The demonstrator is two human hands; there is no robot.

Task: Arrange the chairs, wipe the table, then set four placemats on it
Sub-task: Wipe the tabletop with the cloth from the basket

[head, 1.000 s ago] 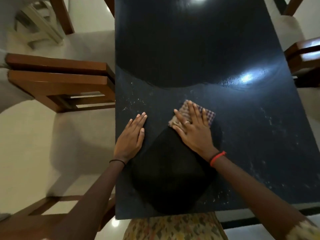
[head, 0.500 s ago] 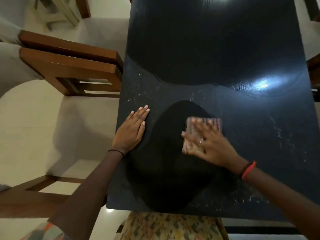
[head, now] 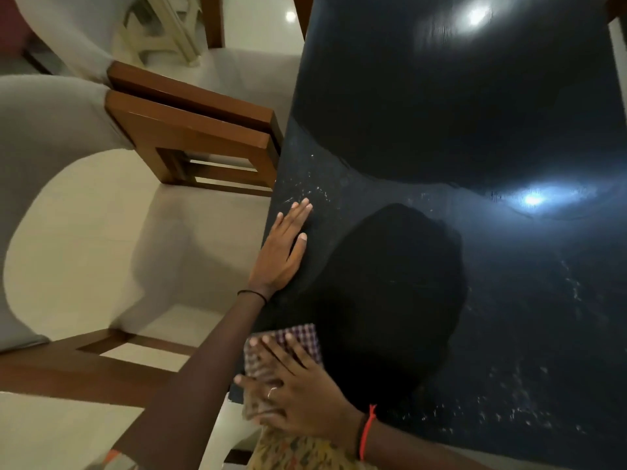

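Observation:
A glossy black table [head: 475, 130] fills the right of the head view, with white specks near its left edge and lower right. My left hand [head: 283, 249] lies flat on the table's left edge, fingers straight. My right hand [head: 291, 391] presses a folded checked cloth [head: 302, 337] flat against the near left corner of the table, fingers spread over it. Part of the cloth hangs past the corner. No placemats are in view.
A cushioned chair [head: 112, 232] with wooden arms stands against the table's left side, and a second chair [head: 237, 72] stands beyond it, arm against arm. A pale tiled floor [head: 261, 25] shows at the top left.
My right hand has swept the cloth from the middle of the near table area down and left to the near left corner. The left hand stayed put; the view shifted.

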